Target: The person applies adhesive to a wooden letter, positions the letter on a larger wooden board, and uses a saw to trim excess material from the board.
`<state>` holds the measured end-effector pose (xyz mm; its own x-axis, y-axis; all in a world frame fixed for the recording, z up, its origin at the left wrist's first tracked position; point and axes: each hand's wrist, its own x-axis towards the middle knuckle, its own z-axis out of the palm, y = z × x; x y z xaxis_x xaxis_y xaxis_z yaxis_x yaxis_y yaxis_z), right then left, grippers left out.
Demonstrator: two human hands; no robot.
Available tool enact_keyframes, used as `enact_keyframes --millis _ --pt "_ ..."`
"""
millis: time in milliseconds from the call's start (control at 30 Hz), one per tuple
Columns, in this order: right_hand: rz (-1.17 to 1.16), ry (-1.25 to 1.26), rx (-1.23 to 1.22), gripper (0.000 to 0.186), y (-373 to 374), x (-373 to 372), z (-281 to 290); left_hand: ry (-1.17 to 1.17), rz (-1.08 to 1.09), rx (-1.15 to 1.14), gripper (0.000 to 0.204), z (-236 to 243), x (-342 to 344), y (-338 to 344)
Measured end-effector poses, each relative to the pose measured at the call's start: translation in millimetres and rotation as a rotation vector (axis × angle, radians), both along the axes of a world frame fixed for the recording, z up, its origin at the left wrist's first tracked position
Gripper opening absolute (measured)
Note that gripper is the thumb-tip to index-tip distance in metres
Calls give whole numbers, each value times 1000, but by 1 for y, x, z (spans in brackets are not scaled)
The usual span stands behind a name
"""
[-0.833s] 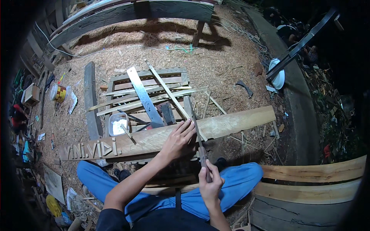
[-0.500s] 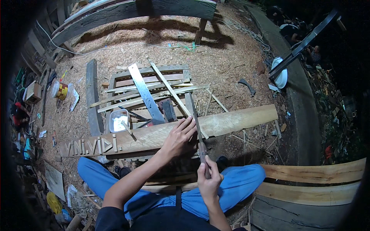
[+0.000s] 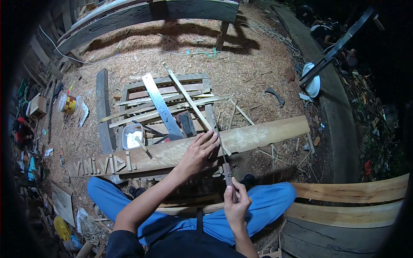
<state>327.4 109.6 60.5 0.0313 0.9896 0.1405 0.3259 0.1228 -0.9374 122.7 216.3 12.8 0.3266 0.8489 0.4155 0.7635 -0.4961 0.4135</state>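
Note:
My left hand [image 3: 198,152] lies over a long board [image 3: 254,134], its fingers pressed round a pale thin wooden strip [image 3: 189,97] laid across it. Just right of those fingers, a long narrow metal blade [image 3: 220,142] meets the strip; my right hand [image 3: 236,202] grips its worn wooden handle [image 3: 228,174]. Raised wooden letters [image 3: 104,164] are fixed on the board's left part. Behind it are a slatted wooden frame [image 3: 165,80] with more strips, a shiny steel straightedge [image 3: 155,94], a dark block [image 3: 186,124] and a plastic tub of white stuff [image 3: 133,139] with a stick.
A timber bench [image 3: 142,19] stands at the back, a beam [image 3: 103,94] and bucket [image 3: 67,103] at left. Planks [image 3: 344,192] lie at lower right. A white oval object [image 3: 312,79] leans by the concrete edge, and people [image 3: 322,34] are in shadow beyond.
My right hand and the blade have moved a little away from me, then slightly back toward me. My left hand stays on the strip.

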Motion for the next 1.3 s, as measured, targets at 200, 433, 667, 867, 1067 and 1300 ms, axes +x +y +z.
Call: enact_keyframes --millis 200,433,667,867,1067,1300 --pt "-26 -28 2 28 12 -9 -3 -52 -5 9 67 0 -2 0" --pt "-48 -87 19 29 4 -6 -7 -38 10 -17 66 3 1 -1" --pt "-2 7 -63 29 4 5 -3 -46 9 -7 65 3 1 -1" --pt "-30 3 58 30 0 5 -12 -38 12 0 65 0 4 0" --pt "17 -34 -6 28 10 0 -5 -22 26 -11 67 -1 1 -3" --pt "-26 14 -104 27 19 -5 1 -22 42 2 68 1 2 -1"
